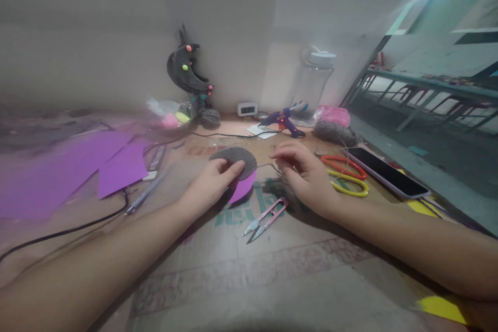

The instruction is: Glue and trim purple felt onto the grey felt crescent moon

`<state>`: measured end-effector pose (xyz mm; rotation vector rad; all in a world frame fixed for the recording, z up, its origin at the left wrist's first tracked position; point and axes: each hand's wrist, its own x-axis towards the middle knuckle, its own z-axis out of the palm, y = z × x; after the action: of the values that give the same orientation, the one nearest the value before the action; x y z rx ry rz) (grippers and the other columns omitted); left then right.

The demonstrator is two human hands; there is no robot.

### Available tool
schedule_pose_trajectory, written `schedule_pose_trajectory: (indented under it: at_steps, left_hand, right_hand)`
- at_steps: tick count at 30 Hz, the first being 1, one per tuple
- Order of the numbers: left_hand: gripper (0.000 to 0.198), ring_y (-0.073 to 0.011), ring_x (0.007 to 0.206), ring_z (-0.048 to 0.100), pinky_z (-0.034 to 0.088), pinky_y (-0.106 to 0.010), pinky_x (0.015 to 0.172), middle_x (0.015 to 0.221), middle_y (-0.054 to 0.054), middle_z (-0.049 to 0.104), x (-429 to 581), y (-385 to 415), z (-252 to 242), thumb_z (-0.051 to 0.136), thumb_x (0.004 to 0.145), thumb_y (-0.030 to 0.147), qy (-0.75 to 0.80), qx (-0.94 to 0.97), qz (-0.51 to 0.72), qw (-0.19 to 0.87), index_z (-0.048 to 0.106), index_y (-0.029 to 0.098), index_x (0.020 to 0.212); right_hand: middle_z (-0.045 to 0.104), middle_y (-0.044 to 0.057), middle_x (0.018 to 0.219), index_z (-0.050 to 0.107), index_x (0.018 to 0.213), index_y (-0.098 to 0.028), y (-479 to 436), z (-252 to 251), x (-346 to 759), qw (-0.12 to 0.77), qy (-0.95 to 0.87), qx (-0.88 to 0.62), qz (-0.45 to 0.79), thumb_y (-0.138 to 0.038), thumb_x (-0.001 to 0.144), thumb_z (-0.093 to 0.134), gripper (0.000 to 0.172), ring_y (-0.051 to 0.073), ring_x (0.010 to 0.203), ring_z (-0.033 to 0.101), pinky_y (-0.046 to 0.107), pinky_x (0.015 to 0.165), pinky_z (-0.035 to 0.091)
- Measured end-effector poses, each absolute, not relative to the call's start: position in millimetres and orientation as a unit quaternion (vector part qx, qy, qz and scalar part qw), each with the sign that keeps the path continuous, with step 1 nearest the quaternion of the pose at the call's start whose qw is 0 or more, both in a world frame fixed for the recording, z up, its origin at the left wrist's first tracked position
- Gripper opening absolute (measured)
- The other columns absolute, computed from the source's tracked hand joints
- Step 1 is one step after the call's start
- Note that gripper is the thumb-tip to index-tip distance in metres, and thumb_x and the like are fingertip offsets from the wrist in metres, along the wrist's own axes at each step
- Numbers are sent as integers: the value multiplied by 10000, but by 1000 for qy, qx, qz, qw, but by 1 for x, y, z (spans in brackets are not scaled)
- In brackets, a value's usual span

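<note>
My left hand (pixel 220 176) pinches a crescent shape (pixel 233 155) between thumb and fingers. Its upper part is wrapped in grey yarn, while its lower end (pixel 243 187) shows bare purple. A strand of grey yarn (pixel 266 166) runs from the crescent to my right hand (pixel 301 174), whose fingers are curled around it. Below and between both hands lie small pink-handled thread snips (pixel 268 218), blades toward me. The ball of grey yarn (pixel 336 134) rests behind my right hand.
Purple sheets (pixel 122 166) and a pen (pixel 143 194) lie left, near a black cable (pixel 78 229). Behind stand a decorated grey crescent (pixel 187 70), a glue gun (pixel 284 122) and a clear bottle (pixel 313 83). Scissors with red and yellow handles (pixel 350 187) and a phone (pixel 385 171) lie right.
</note>
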<state>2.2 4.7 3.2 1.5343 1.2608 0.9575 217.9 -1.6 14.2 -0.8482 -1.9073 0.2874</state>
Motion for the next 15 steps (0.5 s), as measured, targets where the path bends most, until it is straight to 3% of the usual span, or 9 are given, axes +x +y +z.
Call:
schedule_pose_trajectory:
  at_steps: [4,8,15]
  left_hand:
    - [437,-136,566,508,352,-254,541,626,30,558,2,4,4,573,822,606,512,619,385,454,556,183,711]
    - [432,-144,595,528,371,-258,570,630,27,569,1,4,4,583,818,604,503,625,387,456,566,185,716]
    - [438,-148,601,531,372,-263,577,613,22,564,1,7,0,580,825,599,497,633,394,444,561,182,693]
  right_hand:
    - [608,64,1022,636,988,-257,5,37,230,519,-791,-324,17,-130,903,539,180,232,1041,585,446,948,467]
    - [584,61,979,642,960,-270,8,53,239,565,-752,-339,-7,-144,889,576,160,230,980,586,426,897,485]
    - [559,49,956,604,973,-280,-2,49,232,484,-817,-314,-1,-58,864,529,258,230,969,562,427,878,460]
